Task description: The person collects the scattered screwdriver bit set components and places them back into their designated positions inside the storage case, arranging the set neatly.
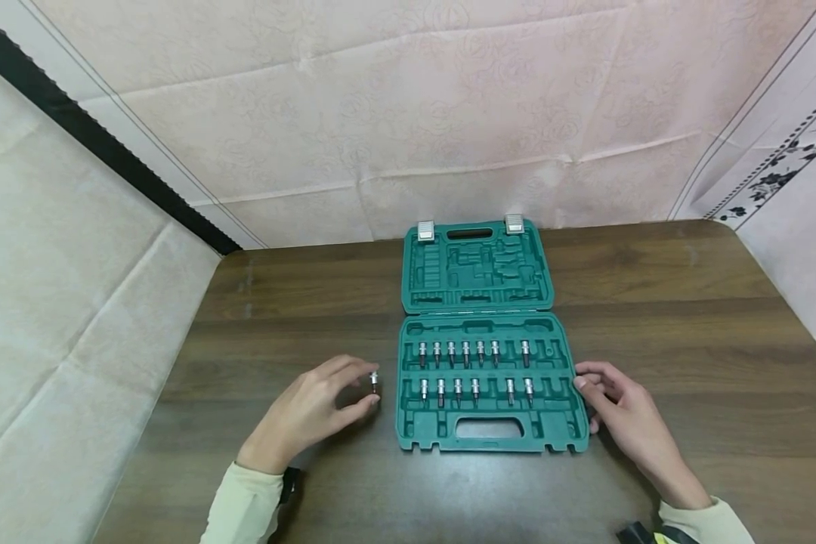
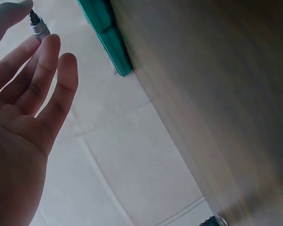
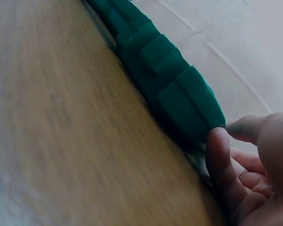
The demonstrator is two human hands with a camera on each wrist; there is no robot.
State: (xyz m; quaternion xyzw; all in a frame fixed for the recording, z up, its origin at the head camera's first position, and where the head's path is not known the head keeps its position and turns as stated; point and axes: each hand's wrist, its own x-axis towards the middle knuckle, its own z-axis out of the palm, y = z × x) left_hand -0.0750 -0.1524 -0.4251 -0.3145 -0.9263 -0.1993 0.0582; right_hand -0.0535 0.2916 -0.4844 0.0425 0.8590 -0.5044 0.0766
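My left hand (image 1: 307, 412) pinches a small bit socket (image 1: 374, 379) between thumb and fingertips, to the left of the green tool case (image 1: 411, 427). In the left wrist view this bit socket (image 2: 40, 29) has a silver collar and a dark tip. It stands upright between the fingers in the head view. The case lies open, with several bit sockets (image 1: 466, 353) standing in two rows and gaps in both rows. At the case's right side my right hand (image 1: 622, 415) grips the edge, thumb on top. The right wrist view shows fingertips on the case's green side wall (image 3: 188, 101).
The case's raised lid (image 1: 476, 302), with two grey latches (image 1: 514, 224), stands toward the back edge of the brown wooden table (image 1: 299, 302). Behind the table hangs a pale patterned cloth (image 1: 415, 113). Pale cloth also covers the left and right sides.
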